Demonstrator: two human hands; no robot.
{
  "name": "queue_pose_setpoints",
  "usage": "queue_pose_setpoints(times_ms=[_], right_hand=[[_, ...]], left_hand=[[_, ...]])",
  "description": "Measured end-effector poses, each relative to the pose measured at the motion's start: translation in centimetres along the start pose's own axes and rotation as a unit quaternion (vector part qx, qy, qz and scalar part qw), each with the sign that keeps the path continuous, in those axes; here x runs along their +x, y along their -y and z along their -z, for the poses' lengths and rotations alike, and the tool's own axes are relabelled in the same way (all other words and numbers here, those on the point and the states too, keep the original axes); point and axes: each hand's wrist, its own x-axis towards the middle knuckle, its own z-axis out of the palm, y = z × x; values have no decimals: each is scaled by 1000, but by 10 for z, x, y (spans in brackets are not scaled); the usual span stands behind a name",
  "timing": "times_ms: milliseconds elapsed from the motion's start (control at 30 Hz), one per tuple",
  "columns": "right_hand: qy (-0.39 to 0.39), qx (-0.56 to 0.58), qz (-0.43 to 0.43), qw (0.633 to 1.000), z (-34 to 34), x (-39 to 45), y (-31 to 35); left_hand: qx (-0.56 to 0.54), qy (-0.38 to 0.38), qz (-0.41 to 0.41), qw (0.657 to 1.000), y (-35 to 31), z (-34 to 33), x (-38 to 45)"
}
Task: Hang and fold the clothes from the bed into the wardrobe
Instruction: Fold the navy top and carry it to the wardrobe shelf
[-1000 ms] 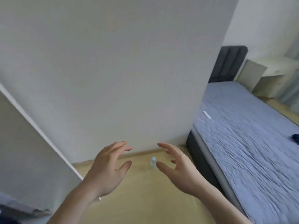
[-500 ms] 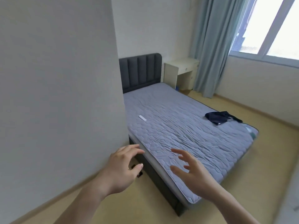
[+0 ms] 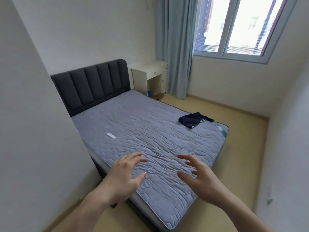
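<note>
A bed with a grey quilted mattress and a dark padded headboard fills the middle of the room. One crumpled dark navy garment with white stripes lies near the bed's far right corner. My left hand and my right hand are raised side by side over the bed's near corner, fingers spread and loosely bent, holding nothing. Both are far from the garment. No wardrobe shows in this view.
A small white strip lies on the mattress at the left. A white wall stands close on my left. A pale desk, a blue-grey curtain and a window are beyond the bed. Wooden floor runs along the bed's right side.
The view has swung right from the wall and floor to the whole bed, bringing the dark garment and the window into sight. Both hands stay raised and empty.
</note>
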Motion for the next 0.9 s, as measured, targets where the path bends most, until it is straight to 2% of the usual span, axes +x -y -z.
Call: queue_pose_setpoints(times_ms=[267,567,767,900], right_hand=[[-57,-23,-52,997,67,70,-57],[-117,-23,-86,989,142,127,-126],[-104,-21,-97,990,208,181,-194],[-72,-15,-97,992,261,222,-245]], left_hand=[[-10,46,-46,998,-16,-28,151],[10,100,-105,989,-77,-70,297],[7,104,-96,990,-112,-118,387],[1,102,-51,994,-137,-152,438]])
